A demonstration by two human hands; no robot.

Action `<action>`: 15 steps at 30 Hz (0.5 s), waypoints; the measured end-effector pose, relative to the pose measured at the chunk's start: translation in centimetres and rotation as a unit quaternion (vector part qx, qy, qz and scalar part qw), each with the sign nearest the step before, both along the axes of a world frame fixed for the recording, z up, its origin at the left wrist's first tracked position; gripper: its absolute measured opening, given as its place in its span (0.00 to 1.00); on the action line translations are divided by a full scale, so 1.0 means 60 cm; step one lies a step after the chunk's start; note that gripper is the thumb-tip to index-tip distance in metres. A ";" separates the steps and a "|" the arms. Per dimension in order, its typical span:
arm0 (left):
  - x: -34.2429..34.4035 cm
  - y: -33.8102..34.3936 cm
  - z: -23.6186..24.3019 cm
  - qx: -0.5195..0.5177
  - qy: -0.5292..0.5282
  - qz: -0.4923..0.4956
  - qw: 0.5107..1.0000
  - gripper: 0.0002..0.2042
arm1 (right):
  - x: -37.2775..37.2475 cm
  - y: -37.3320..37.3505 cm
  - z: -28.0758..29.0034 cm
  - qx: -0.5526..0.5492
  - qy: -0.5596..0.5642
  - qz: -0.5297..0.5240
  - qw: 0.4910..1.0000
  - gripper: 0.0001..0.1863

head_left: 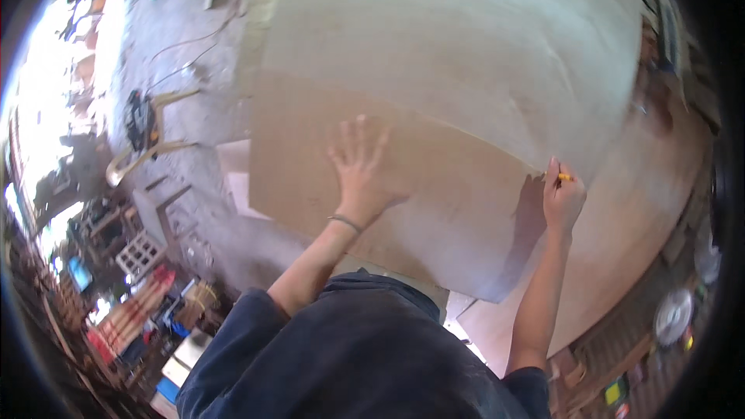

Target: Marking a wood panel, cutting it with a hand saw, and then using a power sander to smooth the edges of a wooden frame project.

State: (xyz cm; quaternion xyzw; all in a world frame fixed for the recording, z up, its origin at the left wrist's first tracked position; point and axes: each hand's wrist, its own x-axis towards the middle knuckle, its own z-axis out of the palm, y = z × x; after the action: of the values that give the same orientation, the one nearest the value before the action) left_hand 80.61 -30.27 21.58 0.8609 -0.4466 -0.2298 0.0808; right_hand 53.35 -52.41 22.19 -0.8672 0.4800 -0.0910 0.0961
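Observation:
My left hand (362, 171) lies flat with its fingers spread on a thin brown board (442, 202). A band circles that wrist. The board rests over a larger, paler sheet of plywood (458, 39), and its far edge slants down toward the right. Close to the right end of that edge, my right hand (563, 200) is closed around a yellow pencil (567, 178). The pencil's tip is too small to make out, so I cannot tell whether it touches the wood. A dark shadow falls on the board beside my right hand.
Another wooden sheet (628, 233) extends to the right. At the left, a tan chair frame (159, 132) and a pale grid-like block (140, 254) stand on the grey floor (209, 101), with a cable (190, 45) beyond. A round metallic disc (673, 316) lies at the lower right.

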 end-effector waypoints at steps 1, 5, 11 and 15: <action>-0.001 -0.004 0.004 -0.010 0.007 0.002 1.000 0.55 | 0.029 0.011 -0.010 0.005 -0.015 0.015 1.000 0.19; -0.006 -0.013 0.009 0.023 0.025 0.024 0.999 0.53 | 0.224 0.076 -0.022 0.170 -0.285 0.080 0.940 0.12; -0.005 -0.003 -0.004 0.042 0.031 -0.018 0.998 0.47 | 0.519 0.129 -0.034 0.290 -0.317 0.218 0.876 0.12; -0.025 -0.009 -0.026 0.045 0.023 -0.022 0.998 0.45 | 0.668 0.141 -0.061 0.310 -0.300 0.278 0.859 0.11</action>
State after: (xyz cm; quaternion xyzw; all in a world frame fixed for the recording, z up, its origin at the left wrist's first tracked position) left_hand 79.11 -30.80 20.01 0.8481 -0.4526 -0.2712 0.0476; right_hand 93.41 -43.93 18.53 -0.8208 0.1709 -0.1625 0.5202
